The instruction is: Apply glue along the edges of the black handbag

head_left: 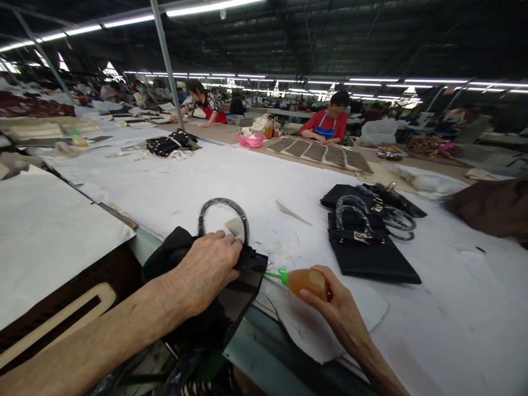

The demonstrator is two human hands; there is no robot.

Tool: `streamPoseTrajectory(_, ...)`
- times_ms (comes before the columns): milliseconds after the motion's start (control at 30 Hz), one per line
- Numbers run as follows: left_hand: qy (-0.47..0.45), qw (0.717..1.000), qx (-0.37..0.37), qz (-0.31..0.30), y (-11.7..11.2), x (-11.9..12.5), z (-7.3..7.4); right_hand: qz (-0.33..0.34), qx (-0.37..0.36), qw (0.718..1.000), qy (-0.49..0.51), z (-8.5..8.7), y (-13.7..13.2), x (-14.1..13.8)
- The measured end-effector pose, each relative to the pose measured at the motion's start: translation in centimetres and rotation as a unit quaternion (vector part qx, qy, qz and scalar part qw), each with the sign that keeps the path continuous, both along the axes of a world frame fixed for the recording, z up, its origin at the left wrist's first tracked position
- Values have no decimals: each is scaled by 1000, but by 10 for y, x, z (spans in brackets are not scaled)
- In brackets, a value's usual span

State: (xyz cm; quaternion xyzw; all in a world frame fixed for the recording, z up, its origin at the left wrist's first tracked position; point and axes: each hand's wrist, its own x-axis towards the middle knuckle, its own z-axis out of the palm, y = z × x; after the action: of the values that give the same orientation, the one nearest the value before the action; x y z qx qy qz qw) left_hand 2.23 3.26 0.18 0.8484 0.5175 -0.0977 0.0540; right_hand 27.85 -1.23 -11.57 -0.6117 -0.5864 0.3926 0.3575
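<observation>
A black handbag (231, 300) lies at the table's front edge, partly hanging over it, with its wrapped curved handle (223, 201) standing up at the far side. My left hand (216, 253) is closed on the bag's upper edge, just below the handle; its fingertips are partly hidden. In my right hand (336, 297) is a glue bottle (307, 282) of amber liquid, tilted sideways with its green nozzle pointing left. The nozzle tip reaches the bag's right edge; whether it touches cannot be made out.
Several black handbags (367, 242) lie on the white table (284, 181) to the right. A paper scrap (292, 213) rests mid-table. Farther back are a dark patterned bundle (171, 143), a pink basin (251, 139) and two people working. A metal post (167, 66) rises behind.
</observation>
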Motion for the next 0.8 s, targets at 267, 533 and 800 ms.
streamPoseTrajectory(267, -7, 1000, 1, 11, -9, 0, -2, 28, -32, 999, 4, 3, -8, 0)
streamPoseTrajectory(533, -44, 998, 25, 26, -18, -4, -11, 15, -47, 998, 31, 4, -10, -2)
streamPoseTrajectory(800, -57, 997, 30, 34, -28, -7, -22, -4, -72, 995, 71, 3, -9, -3)
